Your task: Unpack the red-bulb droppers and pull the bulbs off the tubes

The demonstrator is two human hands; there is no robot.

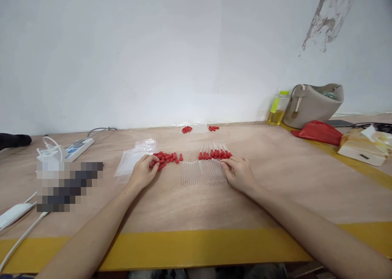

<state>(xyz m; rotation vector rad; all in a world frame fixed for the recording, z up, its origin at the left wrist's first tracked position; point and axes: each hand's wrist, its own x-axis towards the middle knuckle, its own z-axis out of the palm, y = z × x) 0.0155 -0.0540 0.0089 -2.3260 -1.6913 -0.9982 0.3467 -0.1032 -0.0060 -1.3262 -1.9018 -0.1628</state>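
Note:
My left hand (143,172) is at the near left side of a loose pile of red rubber dropper bulbs (168,158), its thumb and fingertips closed on one of them. Clear thin dropper tubes (199,172) lie side by side in a row in the middle of the table. At the row's right end, my right hand (240,172) pinches the end of a clear tube, its other fingers curled. Just beyond this row lie several droppers (216,153) with red bulbs fitted, their clear stems pointing toward the wall.
Clear zip bags (131,162) lie left of the bulbs. Two small groups of red bulbs (186,129) rest on plastic near the wall. A power strip (80,149) and cables are at left. A bottle (277,109), a grey bag (312,105) and a red pouch (320,132) stand at right.

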